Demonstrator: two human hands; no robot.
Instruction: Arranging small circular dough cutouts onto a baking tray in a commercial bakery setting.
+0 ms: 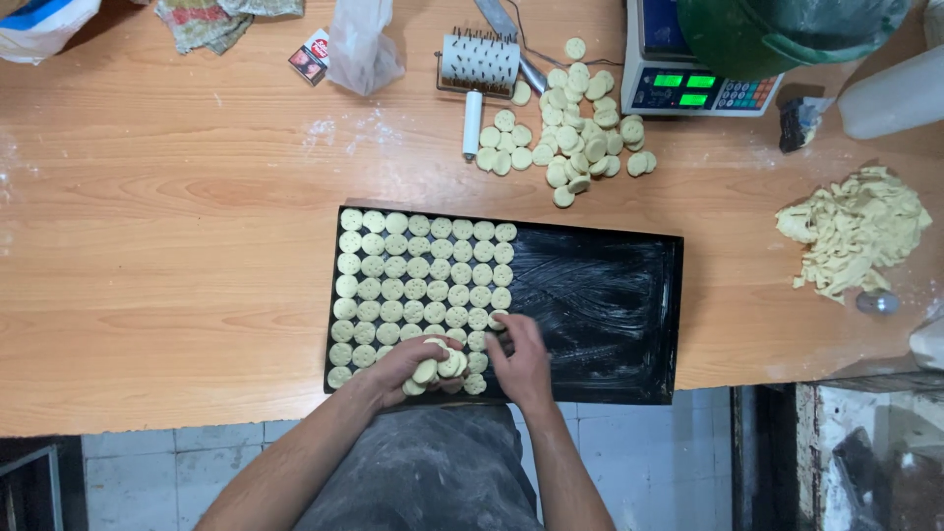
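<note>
Laying dough rounds in rows: the left hand (pixel 418 366) cups a small stack of rounds (pixel 440 366) over the black tray (pixel 600 295), while the right hand (pixel 521 359) pinches one at the row's end. Next placement likely needs neat alignment beside the last disc.

Wooden table (pixel 177 246) under black tray (pixel 600 295), dough rounds (pixel 580 138), scale (pixel 688 84).

Matt pale dough discs (pixel 418 280) on a greased, glossy black metal tray (pixel 600 305), smooth wooden table (pixel 167 246).
</note>
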